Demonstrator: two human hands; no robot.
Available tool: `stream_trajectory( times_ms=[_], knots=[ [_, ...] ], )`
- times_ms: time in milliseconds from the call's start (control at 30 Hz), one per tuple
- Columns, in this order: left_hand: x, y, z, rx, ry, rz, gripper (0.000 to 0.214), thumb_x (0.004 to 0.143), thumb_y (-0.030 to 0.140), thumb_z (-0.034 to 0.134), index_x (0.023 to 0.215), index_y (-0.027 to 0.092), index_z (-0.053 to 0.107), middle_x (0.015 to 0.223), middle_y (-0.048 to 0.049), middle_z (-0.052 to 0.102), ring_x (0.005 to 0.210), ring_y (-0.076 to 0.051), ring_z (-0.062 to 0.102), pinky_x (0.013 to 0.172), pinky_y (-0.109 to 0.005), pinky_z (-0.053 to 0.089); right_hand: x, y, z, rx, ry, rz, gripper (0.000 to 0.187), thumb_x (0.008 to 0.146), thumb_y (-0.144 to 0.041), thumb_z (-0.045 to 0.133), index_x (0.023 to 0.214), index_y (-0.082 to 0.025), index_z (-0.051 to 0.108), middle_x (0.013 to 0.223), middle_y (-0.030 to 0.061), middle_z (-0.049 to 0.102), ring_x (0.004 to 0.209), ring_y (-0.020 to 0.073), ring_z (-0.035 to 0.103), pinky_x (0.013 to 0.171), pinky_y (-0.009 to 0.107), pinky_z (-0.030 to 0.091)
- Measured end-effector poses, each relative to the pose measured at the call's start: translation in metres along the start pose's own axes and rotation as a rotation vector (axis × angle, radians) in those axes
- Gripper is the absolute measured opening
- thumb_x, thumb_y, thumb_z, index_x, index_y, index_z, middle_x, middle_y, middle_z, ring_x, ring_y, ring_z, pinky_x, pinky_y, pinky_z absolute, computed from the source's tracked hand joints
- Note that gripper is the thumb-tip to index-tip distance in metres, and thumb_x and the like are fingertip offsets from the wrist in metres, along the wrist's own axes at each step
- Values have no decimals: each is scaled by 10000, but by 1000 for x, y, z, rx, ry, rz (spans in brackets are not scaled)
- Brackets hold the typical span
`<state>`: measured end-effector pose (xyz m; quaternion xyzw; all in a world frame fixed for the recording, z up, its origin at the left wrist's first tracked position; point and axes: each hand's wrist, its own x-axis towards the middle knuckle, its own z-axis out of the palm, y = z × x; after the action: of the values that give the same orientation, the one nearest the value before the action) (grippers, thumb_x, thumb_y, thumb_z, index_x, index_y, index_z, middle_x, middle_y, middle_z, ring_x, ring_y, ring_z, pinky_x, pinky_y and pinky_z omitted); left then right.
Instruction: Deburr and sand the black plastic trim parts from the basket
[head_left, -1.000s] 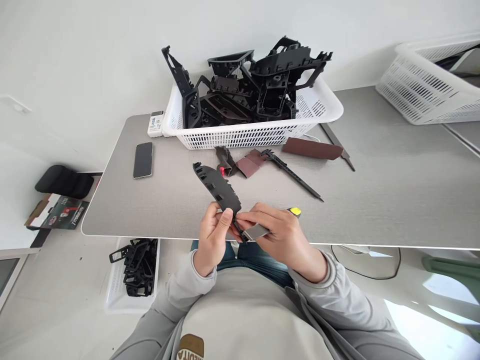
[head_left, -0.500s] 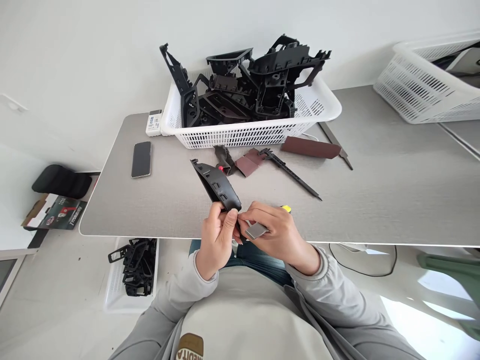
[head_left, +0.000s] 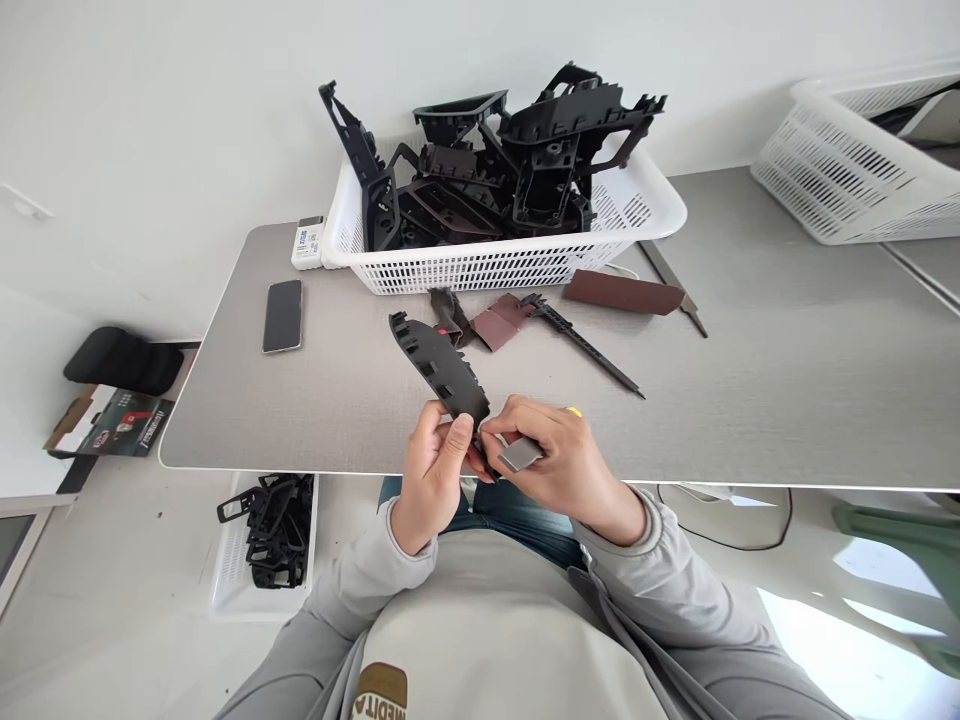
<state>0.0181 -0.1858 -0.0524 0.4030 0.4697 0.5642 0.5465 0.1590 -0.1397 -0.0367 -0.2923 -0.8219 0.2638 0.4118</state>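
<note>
White walls [head_left: 165, 130] surround a grey tabletop [head_left: 225, 420] that crosses the middle of the frame. Nearest the camera, over the table's front edge, the left hand [head_left: 431, 475] pinches the lower end of a black plastic part [head_left: 439, 365] between thumb and fingers, its toothed end angled toward the upper left of the frame. The right hand [head_left: 559, 465] has its fingers curled tightly around a flat grey blade [head_left: 520, 455], with a yellow handle end [head_left: 574, 411] showing past the knuckles. Its fingertips [head_left: 486, 432] meet the part's lower end, just beside the left thumb [head_left: 459, 430]. That closeness looks like the main risk: a slip of the blade under pressure could nick the thumb, and a hard push could gouge the plastic or snap its thin tabs. A loose pinch could also let the part twist or drop. Farther out on the table lie folded sandpaper [head_left: 499, 322], a caliper [head_left: 581, 340], a sandpaper strip [head_left: 622, 292], a file [head_left: 673, 275] and a phone [head_left: 283, 316]. A white basket [head_left: 465, 272] piled with black parts [head_left: 480, 210] sits at the far edge. Another basket [head_left: 225, 575] lies on the floor [head_left: 112, 560] at lower left, and a third basket [head_left: 847, 170] stands at upper right.
</note>
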Motion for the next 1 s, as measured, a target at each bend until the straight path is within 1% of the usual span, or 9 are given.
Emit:
stream_trajectory(
  times_ms=[133,200,433,567,833,1000],
  knots=[
    [1,0,-1,-32,18,-10,360,893,563,570,933,211,505,591,35,646,457,-138,622,388,-221,457,-2,1,-3,40,-7,1,142,852,-64,575,812,-197,604,678,-9,616,569,107,561,537,220,454],
    [1,0,-1,-36,21,-10,358,892,562,574,924,212,504,581,39,641,447,-136,618,381,-220,454,-3,1,-3,48,-13,-2,159,870,-54,559,845,-198,621,709,5,645,606,117,596,560,229,479],
    [0,1,0,-16,30,-17,364,896,567,565,933,210,504,558,37,630,437,-141,616,373,-219,443,-4,3,1,-5,10,-65,217,862,-1,554,879,-201,636,784,21,699,686,129,656,582,229,509],
    [-1,1,0,11,23,-12,353,911,559,545,945,209,504,564,34,634,435,-141,615,388,-225,457,-4,5,2,-4,24,-88,205,850,0,571,874,-194,632,779,21,690,684,131,655,570,228,508],
    [-3,0,-1,61,15,-13,359,921,564,521,960,208,501,570,33,636,444,-140,617,419,-232,471,-5,4,2,10,14,-66,192,862,-23,557,845,-199,631,745,17,671,642,129,636,557,236,507],
    [-3,0,0,55,-13,-10,343,931,552,511,947,211,493,567,35,634,441,-137,612,419,-232,475,-5,4,-1,16,2,-57,183,869,-30,556,837,-196,625,723,17,658,624,124,619,546,236,499]
  ],
)
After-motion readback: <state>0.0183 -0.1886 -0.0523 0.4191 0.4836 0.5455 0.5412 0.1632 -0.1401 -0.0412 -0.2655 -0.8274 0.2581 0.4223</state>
